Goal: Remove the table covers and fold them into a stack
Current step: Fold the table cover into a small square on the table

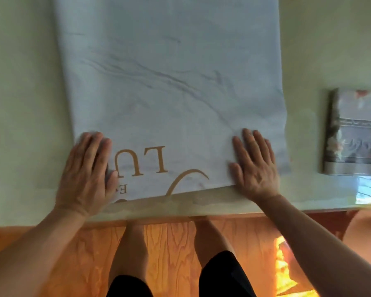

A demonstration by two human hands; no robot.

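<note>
A white marble-patterned table cover (169,82) with gold letters lies flat on the pale table (24,103), running from the far edge to the near edge. My left hand (87,174) presses flat on its near left corner, fingers straight. Near the cover's right corner my right hand (254,163) lies flat on it, fingers spread. Both palms rest on the cloth close to the table's front edge.
A folded patterned cover (351,133), grey with floral print, lies on the table at the right. The table's glossy front edge (201,211) runs below my hands. Beyond it are my legs and the wooden floor (169,243).
</note>
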